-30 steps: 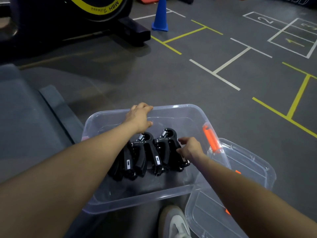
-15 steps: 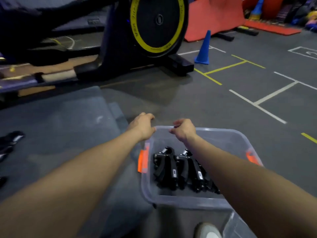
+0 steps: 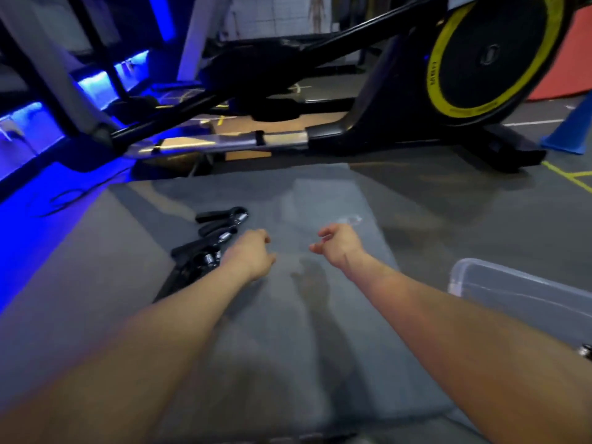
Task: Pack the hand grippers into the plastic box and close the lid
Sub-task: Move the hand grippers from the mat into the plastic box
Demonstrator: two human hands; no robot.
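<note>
Hand grippers (image 3: pixel 208 243) lie just left of the empty left grip (image 3: pixel 253 253); best grab one by both handles.

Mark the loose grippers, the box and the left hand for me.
grippers (image 3: pixel 205 248): head view, on the black pile's springs.
box (image 3: pixel 499 270): head view, on the clear far rim.
left hand (image 3: pixel 253 254): head view, on the back of the hand.

You can't read much here. The yellow ring on the black flywheel (image 3: pixel 490 56) carries lettering down its left side and along its bottom, but blur leaves it illegible. A round emblem sits at the wheel's hub, also too small for you to make out.
</note>
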